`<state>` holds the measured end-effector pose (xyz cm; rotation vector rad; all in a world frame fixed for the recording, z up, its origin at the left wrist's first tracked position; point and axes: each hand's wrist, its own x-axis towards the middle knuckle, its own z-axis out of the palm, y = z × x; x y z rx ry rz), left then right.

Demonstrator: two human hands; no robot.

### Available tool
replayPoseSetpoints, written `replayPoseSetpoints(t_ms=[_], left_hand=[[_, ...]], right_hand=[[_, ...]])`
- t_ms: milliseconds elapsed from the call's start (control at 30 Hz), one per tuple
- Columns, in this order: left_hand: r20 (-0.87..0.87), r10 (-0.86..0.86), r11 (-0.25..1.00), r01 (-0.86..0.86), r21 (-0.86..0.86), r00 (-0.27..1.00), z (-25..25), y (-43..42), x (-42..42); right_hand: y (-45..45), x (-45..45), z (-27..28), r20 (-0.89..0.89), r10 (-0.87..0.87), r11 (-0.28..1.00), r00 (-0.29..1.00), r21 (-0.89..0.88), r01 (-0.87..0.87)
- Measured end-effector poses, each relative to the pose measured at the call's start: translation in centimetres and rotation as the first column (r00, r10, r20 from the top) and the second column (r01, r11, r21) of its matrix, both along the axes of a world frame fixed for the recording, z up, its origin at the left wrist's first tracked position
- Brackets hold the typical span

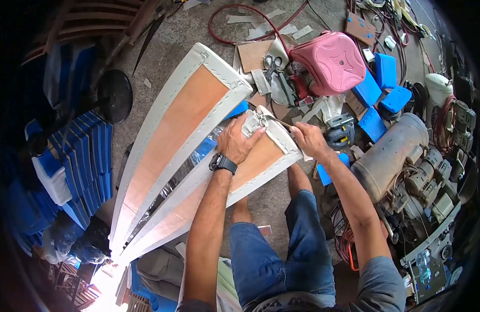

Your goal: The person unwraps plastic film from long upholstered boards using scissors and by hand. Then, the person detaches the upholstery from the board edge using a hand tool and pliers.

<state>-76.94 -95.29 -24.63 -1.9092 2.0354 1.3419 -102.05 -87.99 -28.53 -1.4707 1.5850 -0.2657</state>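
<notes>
My left hand (236, 141), with a black watch at the wrist, grips the corner of an upholstered panel (261, 162), its thumb on the white fabric (254, 121) bunched there. The panel has a bare tan board in the middle and a white stapled border. In my closed right hand (308, 138) is a slim rod-like tool (282, 124), its tip by the folded fabric; its exact kind is unclear. Left of these, a second, similar panel (172, 112) lies with its stapled side up.
A pink plastic stool (336, 62), scissors (273, 63) and a jigsaw-like power tool (340, 130) lie beyond the panel. At right stands a compressor tank (393, 156). Blue foam-like blocks (367, 91) are scattered nearby. Stacked blue cushions (81, 156) are at left; a red hose (214, 26) crosses the floor.
</notes>
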Motion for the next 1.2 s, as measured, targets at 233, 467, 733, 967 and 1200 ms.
replayPoseSetpoints(t_ms=[233, 467, 733, 967, 1200], left_hand=[[-0.019, 0.027, 0.999, -0.028, -0.046, 0.999, -0.7, 0.1, 0.1], [-0.014, 0.023, 0.998, -0.024, -0.056, 1.000, -0.3, -0.1, 0.1], [-0.027, 0.022, 0.996, -0.025, -0.086, 0.999, -1.4, 0.5, 0.3], [-0.035, -0.007, 0.990, 0.002, -0.140, 0.999, -1.8, 0.4, 0.2], [-0.038, 0.006, 0.992, -0.011, -0.125, 0.999, -1.7, 0.5, 0.3]], right_hand=[[1.1, 1.6, 4.7, -0.103, -0.097, 0.994, 0.990, -0.057, 0.092], [1.3, 1.3, 6.0, -0.127, -0.080, 0.996, 0.989, 0.025, 0.084], [-0.3, 1.4, 6.6, -0.199, 0.019, 0.997, 0.980, -0.063, -0.032], [-1.0, -0.7, -0.7, -0.009, 0.112, 0.990, 0.994, -0.089, -0.113], [-1.8, -1.0, 2.6, -0.132, 0.149, 0.986, 0.980, -0.059, -0.158]])
